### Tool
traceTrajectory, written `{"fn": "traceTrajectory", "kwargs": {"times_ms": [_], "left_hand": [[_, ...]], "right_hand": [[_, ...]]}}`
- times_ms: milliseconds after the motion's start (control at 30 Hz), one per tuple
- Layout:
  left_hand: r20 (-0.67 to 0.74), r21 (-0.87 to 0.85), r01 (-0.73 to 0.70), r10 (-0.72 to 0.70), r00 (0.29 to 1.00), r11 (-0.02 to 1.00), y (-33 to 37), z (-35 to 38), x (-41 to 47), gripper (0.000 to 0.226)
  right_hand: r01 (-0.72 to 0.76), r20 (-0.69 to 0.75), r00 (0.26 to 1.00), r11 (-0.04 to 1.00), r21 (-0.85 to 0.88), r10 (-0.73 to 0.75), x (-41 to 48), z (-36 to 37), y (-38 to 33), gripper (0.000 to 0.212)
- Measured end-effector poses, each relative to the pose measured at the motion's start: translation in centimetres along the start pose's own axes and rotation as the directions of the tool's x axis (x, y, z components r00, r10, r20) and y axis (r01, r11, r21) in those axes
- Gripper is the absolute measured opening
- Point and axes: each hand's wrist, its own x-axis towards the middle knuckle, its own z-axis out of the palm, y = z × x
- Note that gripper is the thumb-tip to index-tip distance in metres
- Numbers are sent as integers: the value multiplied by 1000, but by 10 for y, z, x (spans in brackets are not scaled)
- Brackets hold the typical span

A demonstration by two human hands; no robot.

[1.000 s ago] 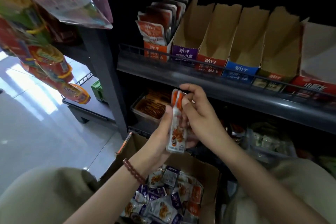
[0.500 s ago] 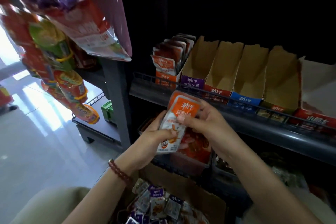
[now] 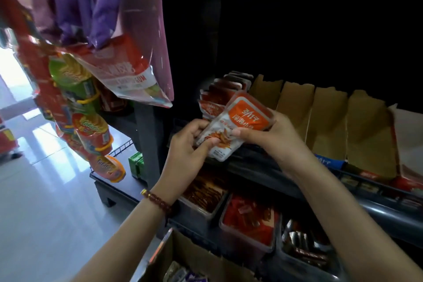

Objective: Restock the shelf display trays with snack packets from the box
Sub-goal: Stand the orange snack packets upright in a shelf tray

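Note:
Both hands hold a small stack of orange-and-white snack packets (image 3: 231, 130) just in front of the shelf. My left hand (image 3: 187, 146) grips the lower left end, thumb on the front. My right hand (image 3: 270, 133) pinches the upper right side. Right behind the packets stands the leftmost display tray (image 3: 219, 94), holding several upright orange packets. To its right stand several cardboard trays (image 3: 329, 121) with brown insides showing. The open cardboard box (image 3: 183, 256) sits at the bottom, a few packets visible inside.
Dark shelf rail (image 3: 377, 204) runs along the front of the trays. Below it are clear bins of red snacks (image 3: 249, 220). Hanging chip bags and cups (image 3: 91, 103) crowd the left. A green carton (image 3: 136, 165) sits on a low wire rack beside the tiled floor.
Both hands have lifted the packets up from over the box to the level of the leftmost tray, and turned them so the orange front faces me. The view has tilted upward.

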Motion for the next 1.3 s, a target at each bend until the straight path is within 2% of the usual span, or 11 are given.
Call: {"fn": "traceTrajectory", "kwargs": {"times_ms": [100, 133, 167, 233, 300, 400, 533, 633, 767, 1067, 1300], "left_hand": [[-73, 53, -63, 67, 995, 997, -17, -1, 4, 13], [-82, 102, -75, 83, 993, 992, -26, -2, 4, 7], [-77, 210, -86, 104, 992, 974, -34, -5, 4, 10], [-4, 486, -161, 186, 982, 859, -54, -9, 6, 26], [77, 654, -240, 252, 965, 717, -67, -10, 8, 29], [214, 743, -375, 334, 918, 554, -77, -7, 8, 30], [282, 789, -416, 334, 899, 453, -83, -6, 11, 39], [279, 803, -395, 304, 911, 446, -84, -2, 14, 47], [259, 802, -377, 301, 918, 463, -85, 0, 17, 50], [287, 803, -374, 247, 925, 465, -81, -4, 20, 53], [284, 790, -359, 222, 933, 497, -70, -4, 27, 61]], "right_hand": [[84, 57, 996, 981, -173, -76, 13, -1, -8, 24], [130, 19, 992, 978, -165, -129, 17, 0, -9, 25], [173, -49, 982, 975, -136, -181, 20, 1, -10, 24], [242, -188, 950, 968, -64, -250, 26, -1, -8, 24], [262, -242, 932, 963, -56, -268, 30, -3, 0, 23], [270, -283, 919, 961, -53, -274, 29, 0, 18, 20], [318, -278, 907, 947, -41, -317, 24, 11, 37, 25], [334, -286, 902, 943, -12, -323, 23, 17, 44, 28], [309, -347, 895, 951, 29, -280, 28, 20, 52, 22], [407, -449, 808, 913, -42, -381, 27, 33, 66, 27], [478, -418, 771, 870, -118, -480, 28, 36, 74, 32]]}}
